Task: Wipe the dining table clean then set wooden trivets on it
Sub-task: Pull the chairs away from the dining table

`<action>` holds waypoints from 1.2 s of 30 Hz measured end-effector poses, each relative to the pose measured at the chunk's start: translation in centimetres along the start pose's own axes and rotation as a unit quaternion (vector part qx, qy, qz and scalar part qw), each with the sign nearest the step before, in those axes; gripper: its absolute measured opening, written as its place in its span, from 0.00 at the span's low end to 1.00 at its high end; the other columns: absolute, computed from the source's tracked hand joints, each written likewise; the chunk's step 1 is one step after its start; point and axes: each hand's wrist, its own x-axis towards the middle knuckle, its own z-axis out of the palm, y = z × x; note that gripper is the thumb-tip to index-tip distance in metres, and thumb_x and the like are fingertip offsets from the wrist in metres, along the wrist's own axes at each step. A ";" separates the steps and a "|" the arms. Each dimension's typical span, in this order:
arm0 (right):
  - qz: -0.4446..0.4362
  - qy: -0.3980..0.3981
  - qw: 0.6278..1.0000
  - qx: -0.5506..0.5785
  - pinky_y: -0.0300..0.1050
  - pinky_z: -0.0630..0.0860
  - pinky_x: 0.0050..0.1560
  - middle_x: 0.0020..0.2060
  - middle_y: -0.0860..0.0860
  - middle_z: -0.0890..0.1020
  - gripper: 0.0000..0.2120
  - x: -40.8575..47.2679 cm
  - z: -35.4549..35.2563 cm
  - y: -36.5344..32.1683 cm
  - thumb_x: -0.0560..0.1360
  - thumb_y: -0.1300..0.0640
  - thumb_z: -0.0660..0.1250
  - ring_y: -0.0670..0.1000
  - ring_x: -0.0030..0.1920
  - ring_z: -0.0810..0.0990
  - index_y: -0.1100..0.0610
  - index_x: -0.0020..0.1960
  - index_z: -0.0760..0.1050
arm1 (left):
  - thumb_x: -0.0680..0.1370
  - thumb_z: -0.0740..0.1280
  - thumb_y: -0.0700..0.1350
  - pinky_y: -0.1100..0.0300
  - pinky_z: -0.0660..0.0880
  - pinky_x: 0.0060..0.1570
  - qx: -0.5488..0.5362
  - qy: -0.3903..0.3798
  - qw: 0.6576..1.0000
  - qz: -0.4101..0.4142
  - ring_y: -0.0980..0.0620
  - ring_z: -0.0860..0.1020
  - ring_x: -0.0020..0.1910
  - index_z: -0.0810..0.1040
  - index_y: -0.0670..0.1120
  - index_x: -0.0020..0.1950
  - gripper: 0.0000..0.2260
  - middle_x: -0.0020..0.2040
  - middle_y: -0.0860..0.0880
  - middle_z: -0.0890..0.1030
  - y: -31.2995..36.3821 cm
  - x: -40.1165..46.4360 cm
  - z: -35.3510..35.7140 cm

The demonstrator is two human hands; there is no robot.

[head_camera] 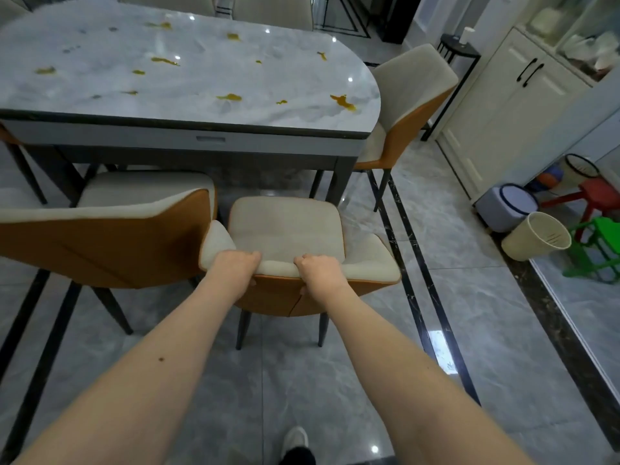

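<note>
One grey marble-topped oval bench (188, 78) carries about a dozen yellow-brown sauce stains (343, 102). Three cream-and-orange upholstered chairs (288, 236) show fully, with parts of more at the far and left edges. Two plastic stools (597, 193), one red and one green, stand beside one cream waste bin (536, 239).

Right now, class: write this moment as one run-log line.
phase: clearing access | left hand: grips chair backrest | right hand: grips same backrest | dining table: yellow spills, unwiped | trivets: none visible
</note>
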 end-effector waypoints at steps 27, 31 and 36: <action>-0.097 0.015 0.993 0.065 0.52 0.75 0.52 0.56 0.55 0.78 0.27 9.4 -2.9 1.9 0.69 0.51 0.74 0.57 0.55 0.78 0.56 0.63 0.69 | 0.73 0.71 0.48 0.53 0.72 0.57 0.005 -0.048 0.993 -0.110 0.45 0.76 0.59 0.70 0.46 0.64 0.21 0.59 0.44 0.78 -5.3 7.7 -3.6; 0.007 0.029 0.998 0.059 0.51 0.71 0.56 0.56 0.53 0.78 0.26 6.5 -1.5 5.4 0.70 0.49 0.74 0.56 0.56 0.77 0.54 0.62 0.68 | 0.73 0.70 0.49 0.53 0.73 0.56 0.007 -0.041 0.995 -0.087 0.44 0.77 0.57 0.72 0.46 0.62 0.20 0.58 0.44 0.78 -5.6 7.5 -3.6; 0.106 0.017 0.993 0.048 0.61 0.60 0.68 0.58 0.53 0.77 0.22 5.2 -0.4 6.0 0.72 0.60 0.69 0.57 0.60 0.74 0.53 0.63 0.67 | 0.75 0.68 0.47 0.54 0.73 0.54 0.016 -0.039 0.998 -0.054 0.44 0.78 0.57 0.74 0.47 0.60 0.15 0.58 0.45 0.79 -5.7 6.5 -3.7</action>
